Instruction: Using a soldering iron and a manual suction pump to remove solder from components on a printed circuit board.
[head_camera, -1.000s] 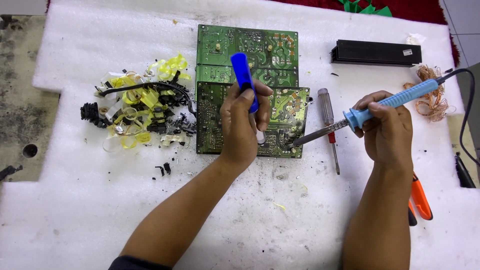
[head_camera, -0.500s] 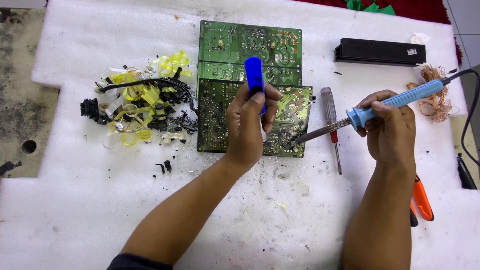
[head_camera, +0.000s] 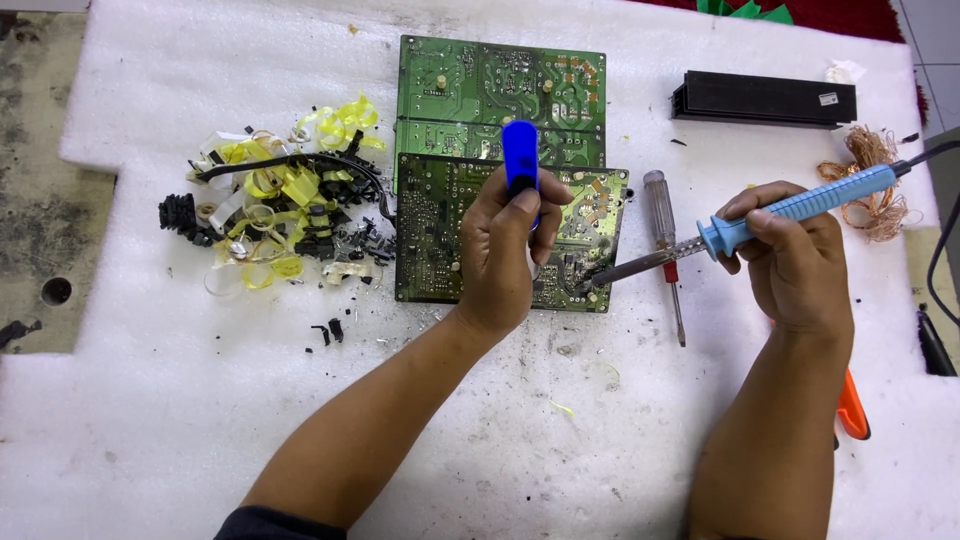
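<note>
Head view: left hand (head_camera: 510, 255) wrapped around blue plastic desoldering pump (head_camera: 520, 160), upright over lower green circuit board (head_camera: 440, 225) on white foam mat (head_camera: 150, 420). Right hand (head_camera: 790, 260) gripping blue-handled soldering iron (head_camera: 790, 208), metal tip on board's corner. Risks: hot tip slipping, scorching soft foam or fingers.

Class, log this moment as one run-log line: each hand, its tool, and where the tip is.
left hand: grips blue desoldering pump upright | right hand: holds soldering iron | iron tip on lower circuit board | surface: white foam sheet
</note>
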